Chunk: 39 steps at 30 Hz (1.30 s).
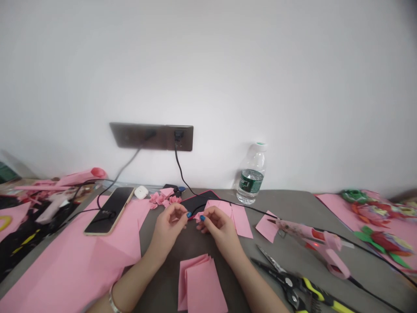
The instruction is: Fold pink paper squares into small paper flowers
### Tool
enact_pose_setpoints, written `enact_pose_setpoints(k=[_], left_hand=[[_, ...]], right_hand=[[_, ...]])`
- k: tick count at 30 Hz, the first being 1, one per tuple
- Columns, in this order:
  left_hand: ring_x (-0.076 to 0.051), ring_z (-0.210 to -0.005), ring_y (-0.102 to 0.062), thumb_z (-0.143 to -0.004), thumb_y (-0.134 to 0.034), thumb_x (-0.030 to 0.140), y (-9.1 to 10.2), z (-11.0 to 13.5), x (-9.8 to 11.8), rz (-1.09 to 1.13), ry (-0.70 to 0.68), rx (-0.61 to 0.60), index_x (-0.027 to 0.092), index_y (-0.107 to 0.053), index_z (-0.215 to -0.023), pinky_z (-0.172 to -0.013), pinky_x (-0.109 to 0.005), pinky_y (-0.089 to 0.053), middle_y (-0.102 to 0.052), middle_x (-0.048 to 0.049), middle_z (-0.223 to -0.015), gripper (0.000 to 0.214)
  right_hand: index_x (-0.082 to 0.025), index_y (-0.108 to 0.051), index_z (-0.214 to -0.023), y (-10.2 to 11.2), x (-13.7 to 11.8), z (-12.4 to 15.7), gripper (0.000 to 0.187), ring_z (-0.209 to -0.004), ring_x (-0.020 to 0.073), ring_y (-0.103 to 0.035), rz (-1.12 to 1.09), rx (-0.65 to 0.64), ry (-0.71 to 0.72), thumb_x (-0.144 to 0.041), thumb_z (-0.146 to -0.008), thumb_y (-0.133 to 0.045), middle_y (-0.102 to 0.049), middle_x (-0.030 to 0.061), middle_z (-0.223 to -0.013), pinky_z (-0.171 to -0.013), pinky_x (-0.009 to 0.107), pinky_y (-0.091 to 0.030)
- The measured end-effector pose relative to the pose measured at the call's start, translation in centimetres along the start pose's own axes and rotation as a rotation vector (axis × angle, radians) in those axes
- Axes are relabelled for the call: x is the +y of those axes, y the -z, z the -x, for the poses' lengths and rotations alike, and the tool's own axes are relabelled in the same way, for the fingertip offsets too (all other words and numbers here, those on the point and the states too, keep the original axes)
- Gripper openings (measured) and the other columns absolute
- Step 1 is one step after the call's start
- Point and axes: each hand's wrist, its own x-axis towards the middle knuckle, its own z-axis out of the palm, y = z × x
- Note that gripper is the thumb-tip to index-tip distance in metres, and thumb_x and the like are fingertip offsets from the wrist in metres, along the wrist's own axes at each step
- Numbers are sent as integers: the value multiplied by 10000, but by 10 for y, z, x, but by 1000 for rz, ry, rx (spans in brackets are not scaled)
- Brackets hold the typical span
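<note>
A small piece of pink paper (198,216) is held above the worktop (156,252), between the two hands. It is pinched by the right hand (222,227), the thumb brought close to the curled fingers. The left hand (169,225) is curled too, its thumb and forefinger almost closed just beside the paper; whether an edge of it is gripped there cannot be told. Blue polish is worn on both thumbnails (a bracelet (112,300) is also worn on the left wrist).

Below the hands, between the forearms, a folded pink stack (206,284) is set down. Small pink paper flowers (160,199) are gathered beyond the left hand, near a white case (141,192). On the left, a phone (110,211) is laid partly over a large pink sheet (81,261). To the right, scissors (286,280) with black and yellow handles are left open — blades pointed toward the right forearm — and a pink glue gun (308,234) is placed beyond them, its nozzle over a pink square (265,229). A bottle (251,180) is stood upright by the wall (293,87).
</note>
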Motion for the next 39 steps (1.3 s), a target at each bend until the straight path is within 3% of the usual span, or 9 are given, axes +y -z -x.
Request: enact_pose_setpoints(k=[5, 14, 27, 34, 39], left_hand=[[-159, -691, -657, -767, -667, 272, -2, 2, 0, -15, 12, -57, 179, -657, -803, -594, -236, -552, -675, -11, -752, 100], [-176, -716, -667, -746, -686, 237, -3, 3, 4, -67, -40, -2, 183, -682, -757, -660, -256, -557, -691, -21, -753, 55], [-186, -771, -645, -815, -591, 188, 4, 0, 9, -241, -181, -158, 193, -694, -761, -679, -256, -527, -665, -48, -817, 116], [-173, -782, -657, -800, -619, 218, 1, 2, 7, -120, -89, -107, 201, -639, -833, -704, -263, -535, -670, -26, -829, 42], [-157, -731, -656, -737, -687, 226, -1, 0, 5, 19, -25, -74, 193, -567, -852, -666, -248, -522, -655, 2, -764, 170]], right_hand=[[-189, -588, -736, -2, 0, 2, 417, -577, 164, -660, 10, 8, -1, -558, -670, -769, -668, 17, -685, -540, 269, -516], [-198, -577, -729, -5, 4, 3, 413, -569, 159, -655, 53, -44, 20, -568, -681, -751, -652, 4, -653, -552, 272, -518], [-197, -581, -748, -4, 6, 5, 373, -613, 161, -647, 95, -83, 49, -540, -726, -725, -637, 2, -665, -585, 270, -506], [-195, -585, -741, -5, 6, 5, 397, -610, 160, -652, 88, -78, 19, -560, -705, -736, -633, -3, -664, -570, 263, -502], [-189, -592, -747, -5, 4, 4, 405, -588, 150, -651, 73, -87, -2, -560, -696, -745, -647, 0, -674, -568, 260, -504]])
